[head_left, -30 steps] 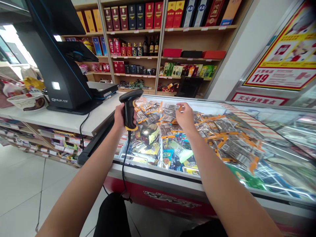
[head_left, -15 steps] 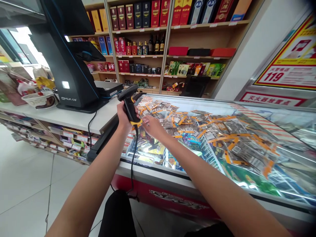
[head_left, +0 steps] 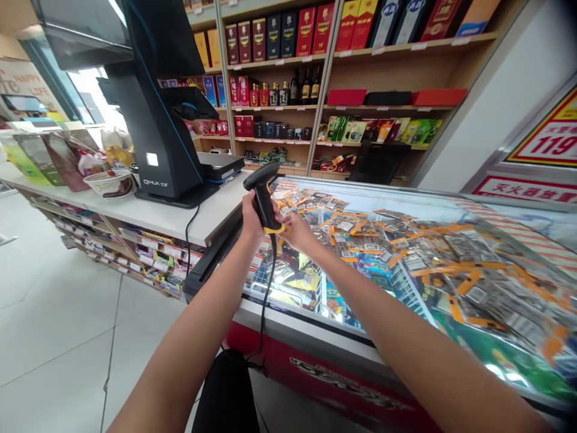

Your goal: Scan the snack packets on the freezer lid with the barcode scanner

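Barcode scanner: black with yellow trim, gripped in the air above the near left end of the freezer, head uppermost and handle slanting down.
Left hand: closed around the scanner's handle, from its left side.
Right hand: close up against the foot of the handle, fingers bent (whether they pinch anything I cannot tell, since the tips are hidden by the scanner and the left hand).
Cable: black, hanging from the bottom of the handle and down past the freezer's front edge.
Orange-edged packets: clear-faced, many with barcode labels, lying in an overlapping spread across the glass top, from behind the hands well out to the right.
Chest freezer: red front with white lettering; colourful bags and white wire baskets show through the glass.
White surface: left of the freezer, carrying a black QIHUA terminal and a printed tub.
Back shelves: boxed goods in red, blue and yellow, with dark bottles on a middle tier.
Wall sign: red, yellow and white, partly cut off, showing 119.
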`<state>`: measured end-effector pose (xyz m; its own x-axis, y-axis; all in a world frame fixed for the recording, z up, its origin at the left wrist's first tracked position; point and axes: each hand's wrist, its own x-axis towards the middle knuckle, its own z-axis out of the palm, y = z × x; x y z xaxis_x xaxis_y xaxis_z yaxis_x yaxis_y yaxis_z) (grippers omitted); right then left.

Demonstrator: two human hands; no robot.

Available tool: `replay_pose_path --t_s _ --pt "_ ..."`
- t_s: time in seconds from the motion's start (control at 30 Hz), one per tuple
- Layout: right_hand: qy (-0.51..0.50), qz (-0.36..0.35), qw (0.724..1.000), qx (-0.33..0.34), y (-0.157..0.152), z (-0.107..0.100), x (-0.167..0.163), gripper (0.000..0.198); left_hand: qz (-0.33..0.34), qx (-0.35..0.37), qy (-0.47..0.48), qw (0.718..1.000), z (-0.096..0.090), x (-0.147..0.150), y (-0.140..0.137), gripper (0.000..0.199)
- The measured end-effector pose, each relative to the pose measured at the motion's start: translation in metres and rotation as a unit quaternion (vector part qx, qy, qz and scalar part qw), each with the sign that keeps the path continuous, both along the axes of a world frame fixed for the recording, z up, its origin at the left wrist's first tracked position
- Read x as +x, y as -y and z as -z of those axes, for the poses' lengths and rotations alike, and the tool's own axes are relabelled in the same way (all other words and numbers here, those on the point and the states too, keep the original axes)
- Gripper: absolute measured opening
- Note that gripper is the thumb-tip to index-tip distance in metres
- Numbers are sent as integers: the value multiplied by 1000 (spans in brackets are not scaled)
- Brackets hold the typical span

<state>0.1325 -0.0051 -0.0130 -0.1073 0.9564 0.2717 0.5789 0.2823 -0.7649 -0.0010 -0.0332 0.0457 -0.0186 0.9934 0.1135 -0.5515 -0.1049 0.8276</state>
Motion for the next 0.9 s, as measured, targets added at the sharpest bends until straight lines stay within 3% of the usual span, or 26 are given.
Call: replay_pose_path --t_s 0.1,0.2,0.3,0.57,0.8,0.9 --pt "-100 35 994 11 1 1 33 33 -6 52 9 999 3 1 -1 51" --pt "-234 62 970 -24 0 -1 56 58 44 63 -21 997 9 2 -2 48" --pt "-300 64 952 -25 -5 -3 65 66 93 47 -81 991 16 6 -2 50" --pt "-354 20 934 36 -25 0 81 77 204 50 -211 955 24 10 -2 49" --pt "-328 41 943 38 -26 -6 84 86 227 59 -245 941 31 9 -4 48" --pt "-267 90 957 63 -21 -15 88 82 217 52 -236 946 30 10 -4 51"
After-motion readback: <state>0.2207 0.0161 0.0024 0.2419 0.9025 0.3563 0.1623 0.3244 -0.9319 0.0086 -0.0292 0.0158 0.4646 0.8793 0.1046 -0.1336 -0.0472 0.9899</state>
